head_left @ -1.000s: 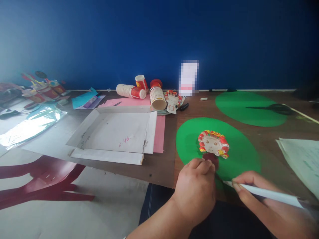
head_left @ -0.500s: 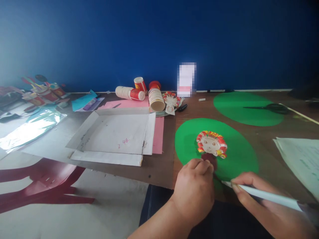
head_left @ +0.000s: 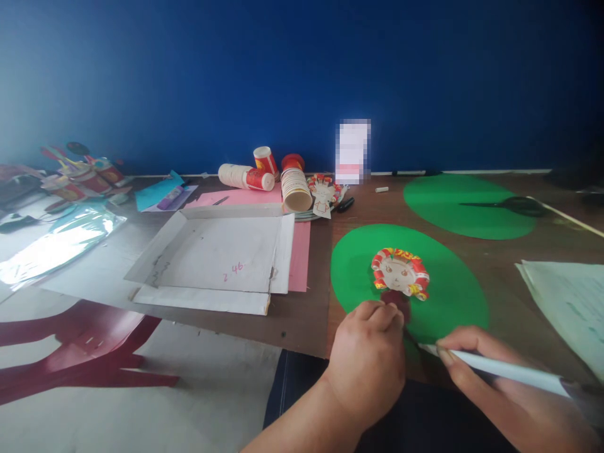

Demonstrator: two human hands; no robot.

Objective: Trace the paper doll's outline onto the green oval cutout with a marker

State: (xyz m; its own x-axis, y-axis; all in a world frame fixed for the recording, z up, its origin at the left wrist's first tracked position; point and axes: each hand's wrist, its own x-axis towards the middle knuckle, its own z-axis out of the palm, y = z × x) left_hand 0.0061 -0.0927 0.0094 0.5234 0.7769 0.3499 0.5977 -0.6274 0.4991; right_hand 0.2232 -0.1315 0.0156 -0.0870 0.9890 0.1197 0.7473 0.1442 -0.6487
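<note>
A green paper disc [head_left: 448, 277] lies near the table's front edge. On it sits a paper-cup face [head_left: 400, 277] with a drawn face and red-and-yellow curled strips around it. Just below the face, a dark red paper piece [head_left: 400, 304] shows partly. My left hand [head_left: 368, 352] is closed, its curled fingers pressed on this piece and hiding most of it. In the fingers of my right hand [head_left: 476, 365] is a white pen [head_left: 514, 372], held slantwise. Its tip points left at the disc's lower edge, close to my left hand.
A white cardboard tray [head_left: 221, 251] lies on pink paper at left. Behind stand stacked paper cups [head_left: 297, 189] and another cup face [head_left: 323, 194]. A second green disc [head_left: 438, 207] carries black scissors [head_left: 514, 205]. Papers [head_left: 566, 308] lie right; a red chair [head_left: 89, 352] stands front left.
</note>
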